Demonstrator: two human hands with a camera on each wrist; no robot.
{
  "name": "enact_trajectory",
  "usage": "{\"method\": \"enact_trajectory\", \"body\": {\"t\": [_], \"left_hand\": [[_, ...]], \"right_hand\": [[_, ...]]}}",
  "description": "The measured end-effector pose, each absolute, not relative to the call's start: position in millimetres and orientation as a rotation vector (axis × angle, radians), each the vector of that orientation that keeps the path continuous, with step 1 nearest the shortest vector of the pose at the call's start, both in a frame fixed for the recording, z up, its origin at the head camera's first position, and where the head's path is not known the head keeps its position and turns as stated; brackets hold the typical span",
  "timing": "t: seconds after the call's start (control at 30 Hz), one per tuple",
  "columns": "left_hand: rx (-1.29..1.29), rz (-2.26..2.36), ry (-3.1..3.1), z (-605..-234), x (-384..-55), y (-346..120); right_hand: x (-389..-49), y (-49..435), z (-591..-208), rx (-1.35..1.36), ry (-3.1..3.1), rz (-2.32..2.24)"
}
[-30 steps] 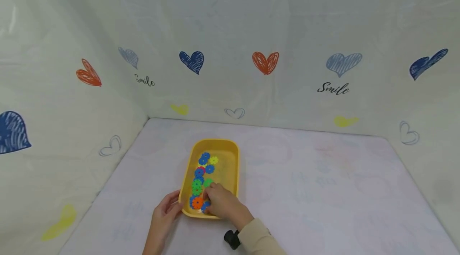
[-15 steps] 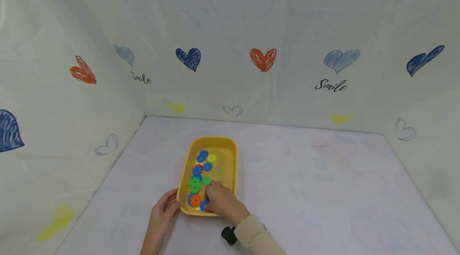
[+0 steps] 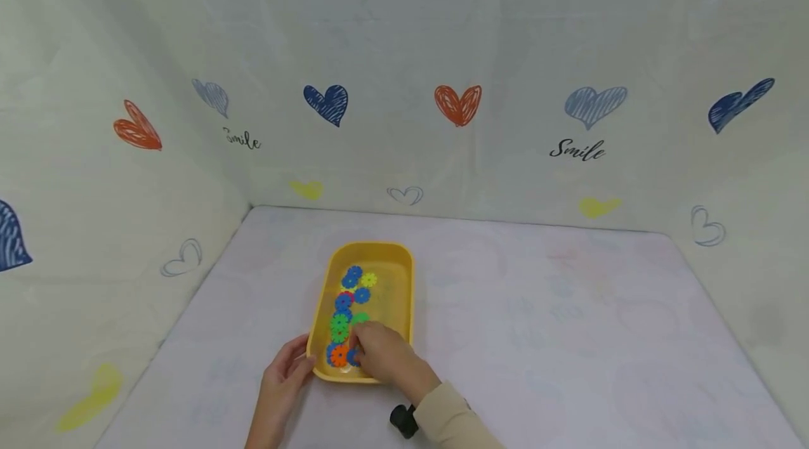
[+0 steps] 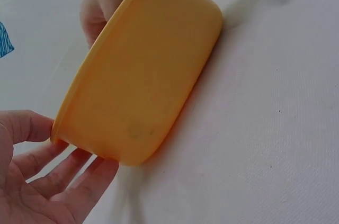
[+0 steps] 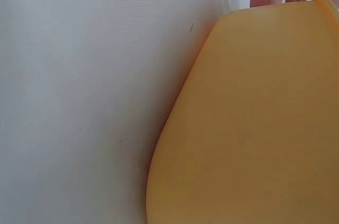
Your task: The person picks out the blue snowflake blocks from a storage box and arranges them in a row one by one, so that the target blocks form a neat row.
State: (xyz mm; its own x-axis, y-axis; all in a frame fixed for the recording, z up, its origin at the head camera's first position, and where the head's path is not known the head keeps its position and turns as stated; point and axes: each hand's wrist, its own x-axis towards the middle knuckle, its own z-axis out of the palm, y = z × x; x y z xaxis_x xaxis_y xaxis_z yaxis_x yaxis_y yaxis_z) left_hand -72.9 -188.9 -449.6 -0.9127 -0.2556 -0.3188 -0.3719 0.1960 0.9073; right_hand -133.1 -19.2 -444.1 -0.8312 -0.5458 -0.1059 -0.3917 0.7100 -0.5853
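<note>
In the head view a yellow plastic tray (image 3: 404, 294) holds several small notched plastic discs in blue, green, orange, yellow and red. My left hand (image 3: 283, 379) grips the tray's near left corner; in the left wrist view its thumb (image 4: 32, 126) lies at the rim and its fingers against the outer wall. My right hand (image 3: 385, 354) reaches into the near end of the tray, fingers pointing down at a blue disc (image 3: 353, 358). Its fingertips are hidden, so I cannot tell whether they pinch that disc. An orange disc (image 3: 339, 355) lies just left of it, and a green disc (image 3: 360, 318) just beyond the fingers.
The tray stands on a white-covered table (image 3: 537, 336). Most discs lie along the tray's left side, a yellow disc (image 3: 369, 280) toward the far end. A black object (image 3: 403, 421) sits at the right wrist by the sleeve. A heart-printed white curtain (image 3: 404, 34) encloses the table.
My right hand has shifted slightly left inside the tray, and the blue disc under its fingers has moved a little away from the near wall. The left hand keeps its grip on the corner.
</note>
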Motion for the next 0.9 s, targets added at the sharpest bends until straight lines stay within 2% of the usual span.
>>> {"method": "enact_trajectory", "body": {"t": [0.33,0.6,0.9], "left_hand": [[-0.61,1.815,2.361,-447,-73,-187],[-0.614,1.822,2.347,-449,-74,-188],[-0.617,1.835,2.327,-450,-74,-188]], "right_hand": [[-135,-9,-437,-0.773,2.679,-1.131],[-139,8,-423,-0.645,2.57,-1.436],[-147,33,-424,-0.514,2.54,-1.624]]}}
